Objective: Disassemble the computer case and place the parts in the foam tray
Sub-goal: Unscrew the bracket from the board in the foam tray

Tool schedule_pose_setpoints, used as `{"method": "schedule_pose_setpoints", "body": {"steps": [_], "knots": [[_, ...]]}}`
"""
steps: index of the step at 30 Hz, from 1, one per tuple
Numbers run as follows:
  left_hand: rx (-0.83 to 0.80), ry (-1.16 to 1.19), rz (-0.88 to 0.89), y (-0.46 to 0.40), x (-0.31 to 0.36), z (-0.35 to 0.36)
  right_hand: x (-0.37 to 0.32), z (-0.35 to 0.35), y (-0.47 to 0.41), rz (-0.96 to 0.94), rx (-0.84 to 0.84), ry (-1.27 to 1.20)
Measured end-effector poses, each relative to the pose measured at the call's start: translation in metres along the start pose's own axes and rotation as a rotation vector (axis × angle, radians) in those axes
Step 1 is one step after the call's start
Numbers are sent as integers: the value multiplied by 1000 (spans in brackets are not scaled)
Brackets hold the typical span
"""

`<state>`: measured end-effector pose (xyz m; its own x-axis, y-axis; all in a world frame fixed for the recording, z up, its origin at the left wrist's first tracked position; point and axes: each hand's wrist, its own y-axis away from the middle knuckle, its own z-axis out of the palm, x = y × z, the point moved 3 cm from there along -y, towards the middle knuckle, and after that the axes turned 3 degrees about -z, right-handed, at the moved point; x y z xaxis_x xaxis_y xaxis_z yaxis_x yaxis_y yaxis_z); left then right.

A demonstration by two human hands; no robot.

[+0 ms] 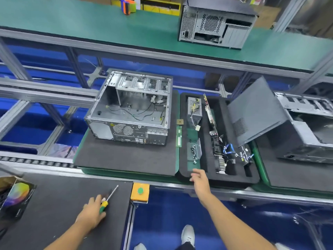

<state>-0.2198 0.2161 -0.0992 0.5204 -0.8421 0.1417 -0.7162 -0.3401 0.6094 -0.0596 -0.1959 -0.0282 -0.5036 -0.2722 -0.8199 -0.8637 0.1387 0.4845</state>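
Green-handled screwdriver (106,202) gripped by left hand (91,212); right hand (201,180) loosely spread above foam tray (207,175).

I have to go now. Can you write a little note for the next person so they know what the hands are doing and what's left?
Left hand: on the near mat, holding the screwdriver.
Right hand: open, empty, at the near edge of the foam tray.
Computer case: open on its foam pad, gutted, only loose wires inside.
Done: power supply, boards, cables and screws sit in the tray; side panel leans at its right.
Left: seemingly the wires, if they come out.
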Motion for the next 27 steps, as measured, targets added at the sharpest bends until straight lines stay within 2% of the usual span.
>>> {"method": "schedule_pose_setpoints", "body": {"steps": [1, 6, 12, 15, 18, 20, 22, 24, 25, 27], "knots": [[2, 31, -9, 1, 3, -1, 0, 1, -1, 6, -6, -1], [43, 496, -18, 19, 29, -15, -11, 18, -3, 3, -63, -25], [4, 908, 141, 40, 131, -74, -57, 57, 13, -77, -255, -78], [-11, 1024, 212, 42, 198, -108, -90, 67, 19, -157, -366, -133], [-2, 1001, 284, 45, 260, -133, -116, 65, 21, -343, -463, -82], [-35, 1039, 281, 45, 297, -143, -132, 54, 15, -411, -401, -56], [-86, 1214, 224, 44, 327, -151, -146, 35, 5, -486, -322, -6], [-118, 1438, 177, 45, 349, -158, -155, 17, -4, -528, -325, 58], [-124, 1515, 186, 46, 358, -159, -156, 9, -9, -526, -340, 75], [-94, 1514, 267, 49, 371, -157, -154, -4, -17, -514, -324, 112]]}}
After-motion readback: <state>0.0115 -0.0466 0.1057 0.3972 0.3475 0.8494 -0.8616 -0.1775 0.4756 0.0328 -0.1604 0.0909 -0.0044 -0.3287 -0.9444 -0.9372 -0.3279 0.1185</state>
